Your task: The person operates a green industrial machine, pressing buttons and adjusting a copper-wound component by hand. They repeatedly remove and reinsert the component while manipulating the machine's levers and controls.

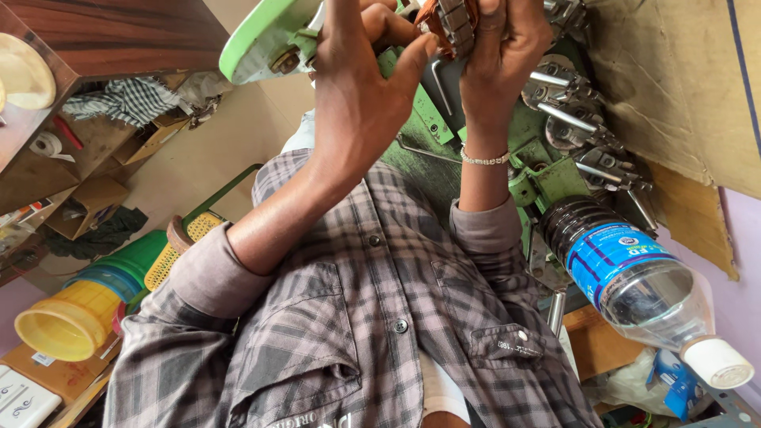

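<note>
Left hand (pixel 357 75): seen at top centre of the frame, fingers curled closed around a copper-wound motor core (pixel 448 24), the thumb pressed up against its lower edge.
Right hand (pixel 503 55): seen just right of the left hand, fingers closed on the same core from the right side; a beaded bracelet (pixel 485 159) is worn at the wrist.
Motor core: held between both hands at the top edge of the frame, partly cut off by it; copper-coloured winding and grey slotted metal are shown.
Green machine (pixel 428 127): placed behind the hands, with a pale green plate (pixel 258 40) at upper left of centre and metal rods and spools (pixel 571 119) to the right.
Plastic bottle (pixel 634 277): lying at the right of the frame, blue label, white cap, dark liquid in one end.
Shirt (pixel 372 317): grey checked, sleeves rolled up, filling the lower centre.
Stacked plastic tubs (pixel 75 317): yellow, blue and green, at lower left.
Wooden shelf (pixel 103 40): at upper left, with a checked cloth (pixel 127 99) and cardboard boxes (pixel 95 198) beside it.
</note>
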